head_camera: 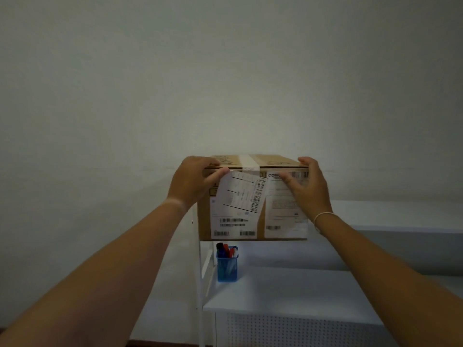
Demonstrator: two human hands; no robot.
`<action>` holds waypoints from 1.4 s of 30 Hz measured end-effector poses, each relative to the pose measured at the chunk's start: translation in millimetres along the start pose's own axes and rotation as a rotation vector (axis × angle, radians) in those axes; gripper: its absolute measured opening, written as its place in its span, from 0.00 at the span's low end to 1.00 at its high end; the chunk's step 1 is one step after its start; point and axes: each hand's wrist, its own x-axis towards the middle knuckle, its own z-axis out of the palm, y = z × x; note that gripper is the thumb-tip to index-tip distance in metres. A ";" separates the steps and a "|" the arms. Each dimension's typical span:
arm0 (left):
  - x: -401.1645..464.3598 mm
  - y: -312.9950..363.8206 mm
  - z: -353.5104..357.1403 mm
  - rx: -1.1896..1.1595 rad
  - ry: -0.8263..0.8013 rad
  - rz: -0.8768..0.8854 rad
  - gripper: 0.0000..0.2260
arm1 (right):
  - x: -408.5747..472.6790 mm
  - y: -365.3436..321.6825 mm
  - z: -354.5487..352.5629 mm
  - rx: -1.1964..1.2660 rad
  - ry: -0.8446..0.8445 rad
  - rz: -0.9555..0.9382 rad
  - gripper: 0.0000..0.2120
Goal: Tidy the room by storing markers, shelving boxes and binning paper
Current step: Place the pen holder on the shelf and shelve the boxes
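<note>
A taped brown cardboard box (260, 221) with white shipping labels sits on the upper white shelf (390, 214) at its left end. My left hand (194, 182) grips the box's top left corner, thumb on the front face. My right hand (307, 186) presses flat against the front right side, fingers spread over a label. Below the box, a blue mesh pen cup (227, 267) holding several markers (225, 249) stands on the lower shelf (288, 296).
The white metal shelf unit has a perforated front panel (288, 329) and thin upright posts (200, 271) at its left. A plain pale wall (225, 71) rises behind. The upper shelf stretches to the right of the box.
</note>
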 end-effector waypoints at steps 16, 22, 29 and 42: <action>11.6 -27.5 35.2 0.580 -0.121 0.219 0.26 | 26.6 27.6 30.9 -0.848 -0.114 -0.375 0.26; 7.7 -7.9 27.5 0.620 -0.161 0.152 0.24 | 27.1 17.1 20.0 -0.882 -0.235 -0.329 0.28; 19.4 73.0 34.9 0.460 -0.156 0.290 0.26 | 15.2 8.0 -51.4 -0.912 -0.190 -0.401 0.30; -101.3 384.5 184.2 -0.151 -0.405 0.678 0.33 | -171.5 44.0 -388.4 -1.256 -0.033 0.116 0.31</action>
